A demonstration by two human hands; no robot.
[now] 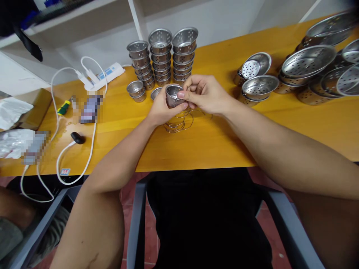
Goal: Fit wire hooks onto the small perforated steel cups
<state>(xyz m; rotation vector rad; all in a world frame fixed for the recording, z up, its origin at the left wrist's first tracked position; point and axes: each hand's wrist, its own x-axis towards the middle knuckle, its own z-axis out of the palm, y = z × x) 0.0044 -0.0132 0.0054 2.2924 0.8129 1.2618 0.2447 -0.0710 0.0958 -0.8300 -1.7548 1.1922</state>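
Nearest you, your black clothing lay between the grey chair arms, just short of the yellow-brown wooden bench. To your left, a white cable hung over the front edge and ran to a small black rounded device.

A loose coil of thin, shiny metal wire rested on the bench, just under your hands. Above it you held a small round silver metal cup, its opening facing up. Your left hand was clamped around the cup's side. Your right hand was next to it, thumb at the rim and fingers curled; you could not tell whether anything was pinched between them.

Farther right stood larger perforated silver metal cups, some nested and tilted, near wide oval silver metal bowls. Beyond your left hand stood a short stack of two perforated silver cups, and just behind it rose three tall stacks of perforated silver cups. Left of those, a white power strip lay near the pale wall.
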